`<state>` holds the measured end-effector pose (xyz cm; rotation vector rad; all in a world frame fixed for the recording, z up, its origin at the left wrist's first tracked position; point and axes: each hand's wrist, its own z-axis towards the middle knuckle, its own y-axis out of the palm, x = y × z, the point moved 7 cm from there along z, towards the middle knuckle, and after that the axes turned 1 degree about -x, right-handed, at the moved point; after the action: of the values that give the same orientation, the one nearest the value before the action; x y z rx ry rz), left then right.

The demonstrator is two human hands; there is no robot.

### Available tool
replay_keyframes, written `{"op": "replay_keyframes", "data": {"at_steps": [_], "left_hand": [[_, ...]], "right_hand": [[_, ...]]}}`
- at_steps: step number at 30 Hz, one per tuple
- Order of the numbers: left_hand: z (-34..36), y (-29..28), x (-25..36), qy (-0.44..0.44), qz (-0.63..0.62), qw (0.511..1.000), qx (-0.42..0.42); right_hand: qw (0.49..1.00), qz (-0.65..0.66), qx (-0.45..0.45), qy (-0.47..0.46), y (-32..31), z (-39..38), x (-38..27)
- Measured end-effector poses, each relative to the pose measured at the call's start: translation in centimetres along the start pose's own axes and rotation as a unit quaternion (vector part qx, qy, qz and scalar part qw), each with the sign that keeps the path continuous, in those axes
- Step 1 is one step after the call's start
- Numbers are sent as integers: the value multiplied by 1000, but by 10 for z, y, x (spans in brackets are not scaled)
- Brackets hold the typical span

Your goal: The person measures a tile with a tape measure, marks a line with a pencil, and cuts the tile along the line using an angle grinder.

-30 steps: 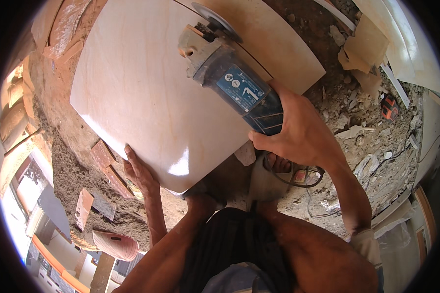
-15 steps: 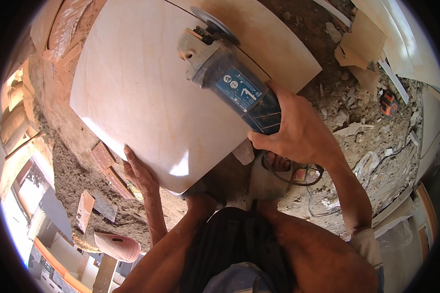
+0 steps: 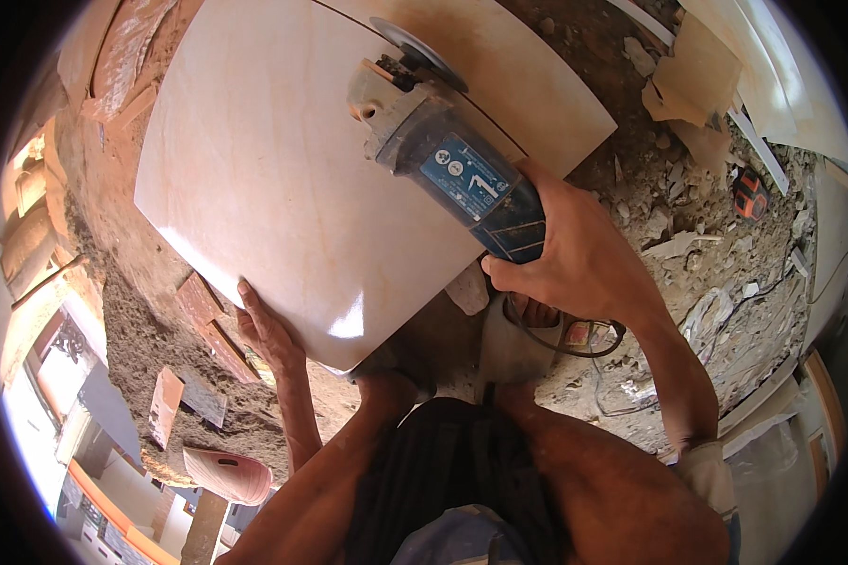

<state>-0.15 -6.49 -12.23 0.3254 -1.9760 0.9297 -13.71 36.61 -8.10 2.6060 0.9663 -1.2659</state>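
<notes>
A large pale, faintly veined tile (image 3: 283,169) lies before me, with a dark straight cut line running across its right part. My right hand (image 3: 584,250) is wrapped round the rear body of a blue and black angle grinder (image 3: 462,184). The grinder's cutting disc (image 3: 419,52) stands on edge along that line; whether it spins I cannot tell. At the tile's near left edge my left hand (image 3: 271,330) grips the rim, one finger lying along it and the others partly hidden.
Sandy rubble (image 3: 669,221) surrounds the tile. A black and orange tape measure (image 3: 750,195) lies on the right, below torn cardboard (image 3: 693,85). Tile offcuts (image 3: 212,325) are at left. The grinder's cord (image 3: 579,355) loops beside my sandalled foot (image 3: 518,344).
The angle grinder and my right hand have shifted very slightly rightward and toward me along the cut line. My left hand stays at the tile's edge.
</notes>
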Motion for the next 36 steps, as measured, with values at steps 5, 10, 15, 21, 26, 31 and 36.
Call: {"op": "replay_keyframes", "data": {"at_steps": [5, 10, 15, 21, 26, 31, 36], "left_hand": [[-4, 5, 6, 5, -12, 1000, 5], [5, -9, -7, -3, 19, 1000, 4], [-1, 1, 1, 11, -5, 1000, -3], [3, -5, -7, -1, 3, 1000, 7], [3, -1, -4, -2, -39, 999, -9], [-1, 4, 0, 5, -43, 999, -15], [-1, 4, 3, 20, -55, 998, -16]], "right_hand": [[1000, 18, 2, 9, -2, -8, 1], [998, 46, -4, 34, -3, -17, -1], [1000, 29, 7, 6, -2, -14, 5], [1000, 29, 11, 2, 0, -15, 9], [999, 39, 10, 18, -4, -34, 10], [999, 29, 28, 1, -3, -32, 13], [999, 39, 6, 7, -1, -24, 15]]}}
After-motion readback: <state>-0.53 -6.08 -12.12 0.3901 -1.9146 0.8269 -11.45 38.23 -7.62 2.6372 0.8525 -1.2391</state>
